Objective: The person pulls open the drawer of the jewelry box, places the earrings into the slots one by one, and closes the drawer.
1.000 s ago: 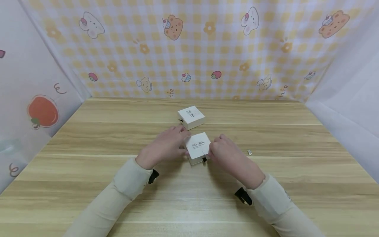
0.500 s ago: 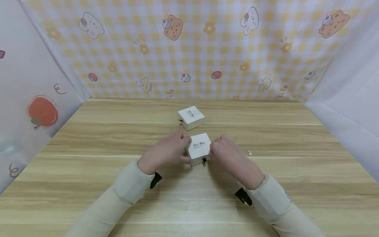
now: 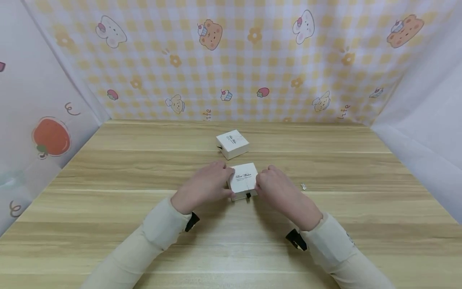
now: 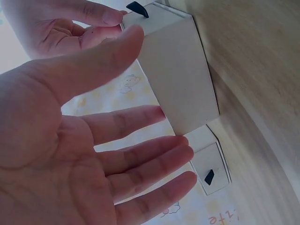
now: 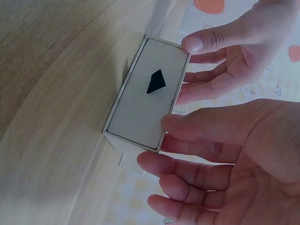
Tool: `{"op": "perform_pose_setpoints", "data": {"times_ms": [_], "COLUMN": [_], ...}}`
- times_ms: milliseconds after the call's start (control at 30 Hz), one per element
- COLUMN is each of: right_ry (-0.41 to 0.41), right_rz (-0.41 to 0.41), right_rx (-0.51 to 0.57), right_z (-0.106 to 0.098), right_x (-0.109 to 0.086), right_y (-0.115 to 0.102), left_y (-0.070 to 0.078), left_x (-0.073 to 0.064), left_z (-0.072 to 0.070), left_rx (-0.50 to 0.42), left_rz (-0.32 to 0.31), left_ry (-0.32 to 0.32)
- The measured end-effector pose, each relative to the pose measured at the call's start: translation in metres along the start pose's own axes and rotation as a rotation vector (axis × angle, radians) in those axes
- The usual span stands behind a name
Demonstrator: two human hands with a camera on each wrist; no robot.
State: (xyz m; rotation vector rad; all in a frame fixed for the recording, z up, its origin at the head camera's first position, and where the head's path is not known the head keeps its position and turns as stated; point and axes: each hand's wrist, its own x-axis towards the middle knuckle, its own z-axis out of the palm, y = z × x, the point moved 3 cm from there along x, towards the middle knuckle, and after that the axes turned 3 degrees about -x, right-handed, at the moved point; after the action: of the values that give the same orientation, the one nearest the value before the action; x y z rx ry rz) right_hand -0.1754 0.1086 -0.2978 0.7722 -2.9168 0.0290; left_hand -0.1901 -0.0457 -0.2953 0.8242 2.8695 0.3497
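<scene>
A small white drawer gift box [image 3: 244, 178] with "Best Wishes" lettering rests on the table, its black ribbon tab [image 5: 156, 82] on the front face and the drawer pushed in. At its left side my left hand [image 3: 207, 182] holds it, thumb at the front upper corner and fingers along the top's left edge. My right hand [image 3: 283, 194] pinches the right front corner between thumb and forefinger; its other fingers [image 5: 178, 187] curl loosely in the right wrist view. Behind stands a second white gift box [image 3: 232, 143], turned at an angle, with its own black tab [image 4: 209, 177].
A tiny silvery trinket [image 3: 303, 186] lies on the wooden table [image 3: 231, 249] to the right of my right hand. A yellow checked curtain [image 3: 238, 60] hangs along the table's back edge, and white cloth [image 3: 426, 104] closes off the right side.
My left hand has shifted right and slightly toward me, its fingers coming onto the nearer gift box's left edge. That box has moved slightly right and turned a little. My right hand has barely moved.
</scene>
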Motion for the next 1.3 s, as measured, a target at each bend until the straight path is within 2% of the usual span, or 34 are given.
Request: {"op": "perform_pose_setpoints", "data": {"times_ms": [300,633,867,1300], "right_ry": [-0.055,-0.127,-0.129,-0.164], "right_rz": [0.034,0.094,0.072,0.137], "right_rx": [0.055,0.202,0.222,0.256], "right_z": [0.001,0.001,-0.001,-0.001], "right_x": [0.001,0.001,0.003,0.007], "right_y": [0.003,0.014,0.023,0.037], "left_y": [-0.001,0.001,0.001,0.005], "left_x": [0.009,0.019,0.031,0.045], "left_z": [0.001,0.000,0.000,-0.002], "left_rx": [-0.014,-0.023,0.022,-0.007], "left_rz": [0.014,0.031,0.055,0.029], "left_ry": [0.019,-0.007,-0.029,-0.069]}}
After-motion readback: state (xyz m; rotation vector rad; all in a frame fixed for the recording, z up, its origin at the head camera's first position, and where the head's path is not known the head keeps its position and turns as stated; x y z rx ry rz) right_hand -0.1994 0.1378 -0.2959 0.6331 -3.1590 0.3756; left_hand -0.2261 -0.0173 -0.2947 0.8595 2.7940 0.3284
